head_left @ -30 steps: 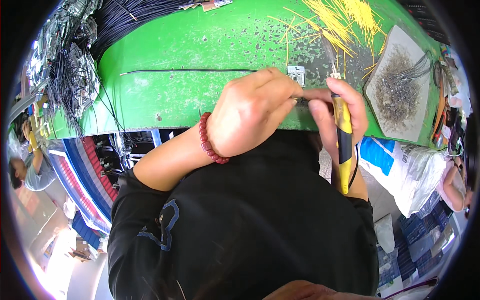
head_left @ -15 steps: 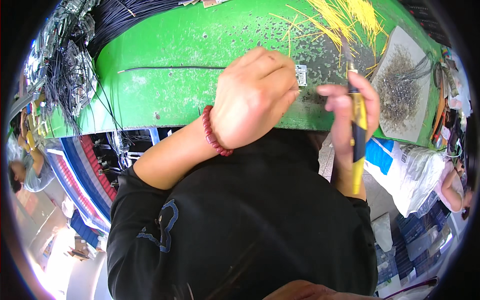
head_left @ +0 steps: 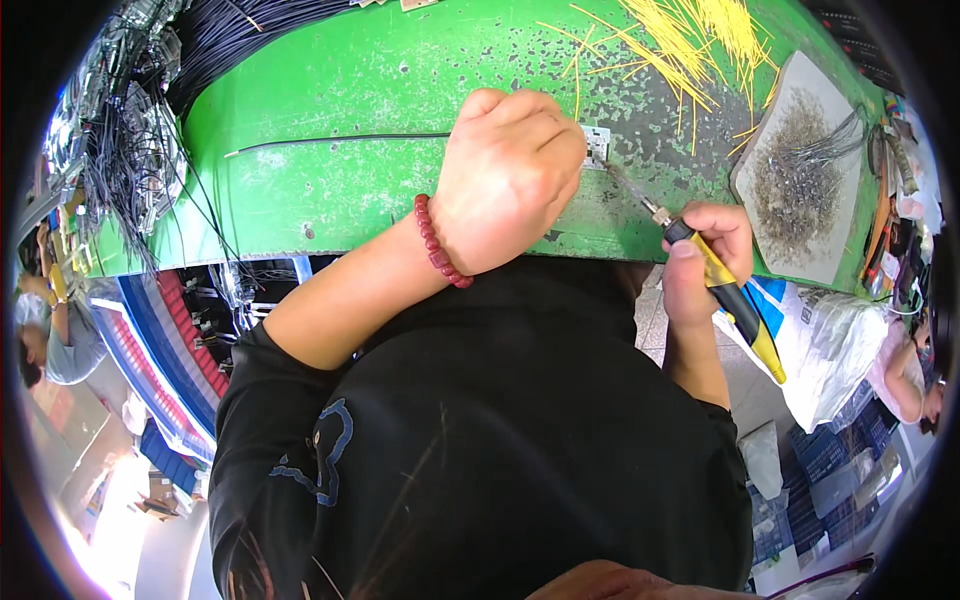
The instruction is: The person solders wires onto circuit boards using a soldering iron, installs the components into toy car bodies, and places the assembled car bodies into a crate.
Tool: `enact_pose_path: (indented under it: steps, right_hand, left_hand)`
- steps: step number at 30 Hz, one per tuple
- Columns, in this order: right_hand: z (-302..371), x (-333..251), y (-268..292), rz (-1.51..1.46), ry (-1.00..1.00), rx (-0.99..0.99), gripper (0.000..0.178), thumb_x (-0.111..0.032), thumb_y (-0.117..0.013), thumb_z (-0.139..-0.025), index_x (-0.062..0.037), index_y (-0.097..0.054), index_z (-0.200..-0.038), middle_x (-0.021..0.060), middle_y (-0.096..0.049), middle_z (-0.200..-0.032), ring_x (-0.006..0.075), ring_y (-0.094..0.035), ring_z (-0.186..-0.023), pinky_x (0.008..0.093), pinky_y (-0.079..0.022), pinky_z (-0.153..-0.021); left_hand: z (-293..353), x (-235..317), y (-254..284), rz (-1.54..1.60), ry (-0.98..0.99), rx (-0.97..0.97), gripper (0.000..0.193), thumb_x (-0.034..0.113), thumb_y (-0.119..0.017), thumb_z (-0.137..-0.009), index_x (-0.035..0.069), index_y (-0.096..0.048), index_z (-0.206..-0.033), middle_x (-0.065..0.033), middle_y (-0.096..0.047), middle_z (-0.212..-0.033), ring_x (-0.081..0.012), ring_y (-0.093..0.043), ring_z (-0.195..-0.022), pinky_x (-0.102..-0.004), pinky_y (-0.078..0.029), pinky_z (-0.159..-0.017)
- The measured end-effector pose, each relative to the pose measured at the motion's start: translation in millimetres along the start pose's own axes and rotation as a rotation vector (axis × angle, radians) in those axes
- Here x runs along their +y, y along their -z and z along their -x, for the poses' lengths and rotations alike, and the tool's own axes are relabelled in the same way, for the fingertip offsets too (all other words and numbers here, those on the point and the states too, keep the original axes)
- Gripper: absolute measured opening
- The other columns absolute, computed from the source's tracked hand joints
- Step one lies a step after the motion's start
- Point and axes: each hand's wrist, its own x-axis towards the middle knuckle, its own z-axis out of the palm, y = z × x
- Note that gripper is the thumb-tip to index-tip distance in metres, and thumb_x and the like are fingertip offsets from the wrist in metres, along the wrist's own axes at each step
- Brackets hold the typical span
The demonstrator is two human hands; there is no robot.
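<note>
My left hand [head_left: 515, 180], with a red bead bracelet at its wrist, is closed on a black wire [head_left: 340, 138] over the table; its fingertips are hidden. The wire runs out to the left, ending in a pale bare tip. Just right of the left fingers, a small white circuit board [head_left: 597, 146] sticks out, partly covered by them. In my right hand [head_left: 705, 250] is a yellow and black soldering iron [head_left: 722, 280], slanted up and left. Its metal tip reaches the right edge of the board; whether it touches I cannot tell.
On the worn green table [head_left: 400, 80] lie loose yellow wires [head_left: 680, 50] at the far right. A grey slab [head_left: 750, 185] bears dark solder bits and thin wires. Black cable bundles [head_left: 270, 25] and a heap of wired boards [head_left: 125, 110] lie left. Other people sit at both sides.
The soldering iron has swung from nearly upright to slanting left, its tip now at the board. My right hand has come down a little; the left hand has shifted slightly up.
</note>
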Motion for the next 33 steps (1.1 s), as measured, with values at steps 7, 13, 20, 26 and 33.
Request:
enact_pose_path:
  steps: [7,13,20,26,33]
  right_hand:
    - [-0.4,3.1,-0.3,0.014,0.115,-0.072,0.027,-0.013,-0.071,-0.082,-0.0007,-0.051,-0.095,0.0055,-0.055,-0.077,0.0088,-0.044,-0.063,0.0234,-0.035,-0.056]
    - [-1.3,3.5,0.4,0.077,0.156,-0.120,0.025,-0.013,-0.071,-0.081,-0.0009,-0.053,-0.093,0.0071,-0.055,-0.076,0.0097,-0.045,-0.062,0.0240,-0.035,-0.054]
    - [0.6,5.7,-0.4,-0.017,0.197,-0.046,0.032,-0.014,-0.073,-0.081,-0.0020,-0.051,-0.101,0.0070,-0.056,-0.079,0.0109,-0.047,-0.062,0.0242,-0.039,-0.059]
    - [-13.4,-8.4,-16.6,0.185,0.037,-0.073,0.034,-0.009,-0.065,-0.090,-0.0036,-0.047,-0.118,0.0112,-0.065,-0.083,0.0135,-0.062,-0.067,0.0222,-0.046,-0.058]
    - [-51.4,-7.3,-36.1,0.513,0.484,-0.229,0.029,-0.013,-0.072,-0.082,-0.0084,-0.066,-0.109,0.0088,-0.066,-0.079,0.0242,-0.061,-0.065,0.0333,-0.048,-0.058]
  left_hand:
    - [-1.7,0.4,3.6,0.000,0.006,-0.034,0.012,0.003,-0.069,-0.067,0.009,-0.062,-0.074,0.0024,-0.066,-0.083,-0.0173,-0.062,-0.085,-0.0332,-0.040,-0.074]
    - [-1.9,1.3,2.9,-0.004,0.009,-0.037,0.012,0.003,-0.070,-0.067,0.009,-0.063,-0.075,0.0022,-0.066,-0.083,-0.0172,-0.062,-0.085,-0.0332,-0.040,-0.074]
    - [-3.4,0.2,0.8,-0.005,0.000,-0.033,0.012,0.004,-0.071,-0.067,0.009,-0.063,-0.074,0.0025,-0.066,-0.082,-0.0168,-0.062,-0.084,-0.0328,-0.040,-0.073]
    - [-5.7,-1.9,6.8,-0.039,0.007,-0.059,0.013,0.005,-0.071,-0.065,0.010,-0.063,-0.074,0.0018,-0.065,-0.082,-0.0177,-0.062,-0.084,-0.0339,-0.041,-0.072]
    - [-3.8,-0.2,10.0,-0.001,-0.003,-0.068,0.018,0.006,-0.069,-0.061,0.009,-0.060,-0.077,-0.0006,-0.061,-0.079,-0.0191,-0.059,-0.080,-0.0353,-0.039,-0.068]
